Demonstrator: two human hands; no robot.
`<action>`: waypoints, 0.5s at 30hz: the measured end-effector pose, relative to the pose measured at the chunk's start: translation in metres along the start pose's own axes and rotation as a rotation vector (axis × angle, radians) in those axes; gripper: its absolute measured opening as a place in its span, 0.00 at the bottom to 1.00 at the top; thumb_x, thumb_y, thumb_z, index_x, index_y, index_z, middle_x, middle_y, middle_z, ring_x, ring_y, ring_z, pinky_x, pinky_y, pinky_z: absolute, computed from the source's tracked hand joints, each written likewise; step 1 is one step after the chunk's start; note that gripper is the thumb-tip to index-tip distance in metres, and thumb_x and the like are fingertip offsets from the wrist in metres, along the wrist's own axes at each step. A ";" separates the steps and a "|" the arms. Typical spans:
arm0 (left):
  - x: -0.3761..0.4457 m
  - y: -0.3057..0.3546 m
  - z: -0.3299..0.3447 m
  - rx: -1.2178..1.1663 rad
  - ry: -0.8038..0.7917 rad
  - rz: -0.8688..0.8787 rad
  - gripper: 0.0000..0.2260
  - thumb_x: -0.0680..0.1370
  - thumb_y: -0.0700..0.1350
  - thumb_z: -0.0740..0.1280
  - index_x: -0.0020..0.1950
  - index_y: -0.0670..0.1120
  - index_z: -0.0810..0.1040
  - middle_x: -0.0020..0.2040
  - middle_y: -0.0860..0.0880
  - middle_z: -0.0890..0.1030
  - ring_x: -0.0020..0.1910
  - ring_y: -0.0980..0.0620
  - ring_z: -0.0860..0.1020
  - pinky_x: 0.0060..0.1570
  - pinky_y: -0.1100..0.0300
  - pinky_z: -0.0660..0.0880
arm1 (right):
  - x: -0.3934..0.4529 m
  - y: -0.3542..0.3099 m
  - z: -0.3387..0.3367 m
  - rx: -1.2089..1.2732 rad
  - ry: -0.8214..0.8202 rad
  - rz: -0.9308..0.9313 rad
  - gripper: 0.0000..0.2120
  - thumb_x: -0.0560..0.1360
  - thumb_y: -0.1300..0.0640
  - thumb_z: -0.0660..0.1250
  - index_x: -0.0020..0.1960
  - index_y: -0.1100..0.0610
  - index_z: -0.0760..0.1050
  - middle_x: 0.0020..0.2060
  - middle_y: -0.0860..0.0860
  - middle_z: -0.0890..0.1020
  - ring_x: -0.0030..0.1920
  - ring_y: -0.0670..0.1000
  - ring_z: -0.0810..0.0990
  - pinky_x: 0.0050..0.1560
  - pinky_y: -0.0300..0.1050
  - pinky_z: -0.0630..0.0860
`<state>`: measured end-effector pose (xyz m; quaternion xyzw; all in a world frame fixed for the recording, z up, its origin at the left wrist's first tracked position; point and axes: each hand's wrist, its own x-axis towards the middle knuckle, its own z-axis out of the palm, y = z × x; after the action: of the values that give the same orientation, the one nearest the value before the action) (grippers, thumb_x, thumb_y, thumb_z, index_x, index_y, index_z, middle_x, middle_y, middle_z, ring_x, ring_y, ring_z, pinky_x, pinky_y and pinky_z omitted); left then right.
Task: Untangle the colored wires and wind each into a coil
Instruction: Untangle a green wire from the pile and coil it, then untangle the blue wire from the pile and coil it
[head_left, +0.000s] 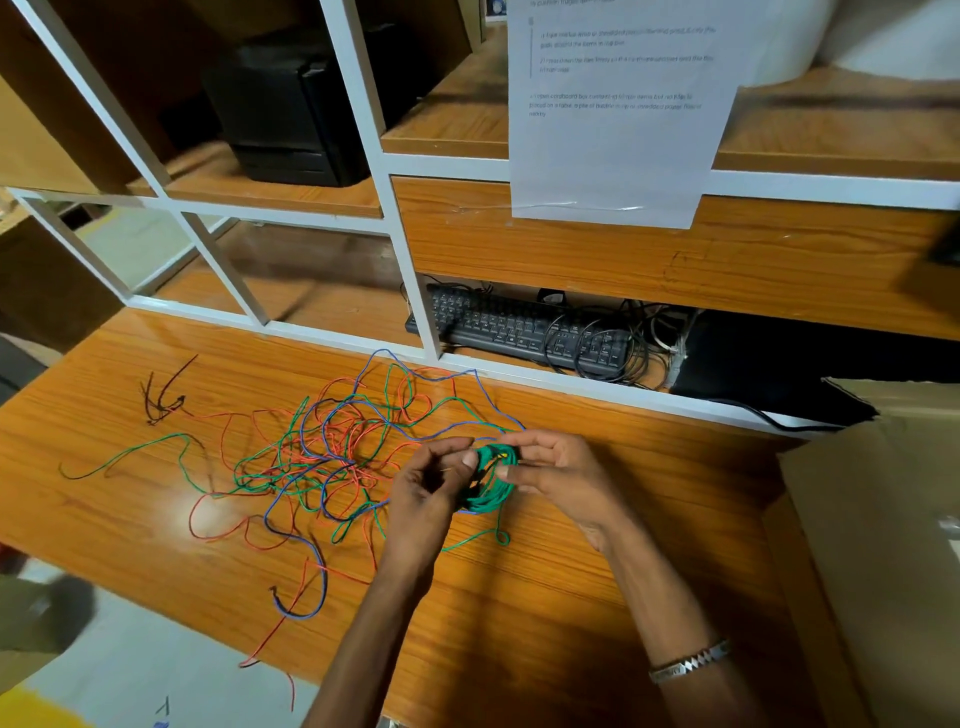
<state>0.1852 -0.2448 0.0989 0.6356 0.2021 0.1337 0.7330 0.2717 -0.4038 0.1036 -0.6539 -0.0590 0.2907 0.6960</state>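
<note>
- Winding step: right hand (550, 470) grips green wire coil (491, 480), left hand (431, 480) pinches its edge.
- Next, I'd guess: free green slack from tangle (332, 447) on counter (519, 597), keep wrapping.

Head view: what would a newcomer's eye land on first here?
First, the loose tangle of red, blue and green wires sprawled over the orange wooden tabletop, left of centre. Next, the small coil of green wire held just right of it, between the left hand and right hand. Behind, a black keyboard lies under the white-framed shelf.
</note>
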 end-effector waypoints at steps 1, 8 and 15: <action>0.003 -0.006 0.004 0.001 -0.020 -0.032 0.10 0.81 0.39 0.72 0.62 0.41 0.82 0.50 0.41 0.88 0.47 0.51 0.84 0.42 0.58 0.81 | 0.004 0.008 -0.002 0.017 0.042 0.049 0.16 0.73 0.69 0.75 0.60 0.60 0.81 0.52 0.57 0.87 0.48 0.49 0.85 0.50 0.43 0.79; 0.028 -0.033 0.026 0.103 -0.046 -0.102 0.12 0.81 0.36 0.71 0.64 0.42 0.81 0.56 0.48 0.84 0.54 0.54 0.81 0.56 0.59 0.77 | 0.050 0.047 -0.043 0.267 0.455 0.227 0.12 0.72 0.74 0.72 0.52 0.62 0.81 0.49 0.61 0.86 0.47 0.55 0.85 0.45 0.43 0.84; 0.032 -0.052 0.035 0.063 -0.035 -0.107 0.06 0.83 0.35 0.67 0.52 0.43 0.84 0.43 0.49 0.85 0.43 0.49 0.80 0.43 0.60 0.79 | 0.109 0.060 -0.095 0.371 0.726 0.313 0.18 0.73 0.74 0.73 0.61 0.67 0.78 0.55 0.63 0.84 0.54 0.58 0.85 0.54 0.48 0.81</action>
<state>0.2268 -0.2695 0.0478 0.6488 0.2269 0.0767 0.7223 0.3854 -0.4357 0.0010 -0.5787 0.3427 0.1495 0.7248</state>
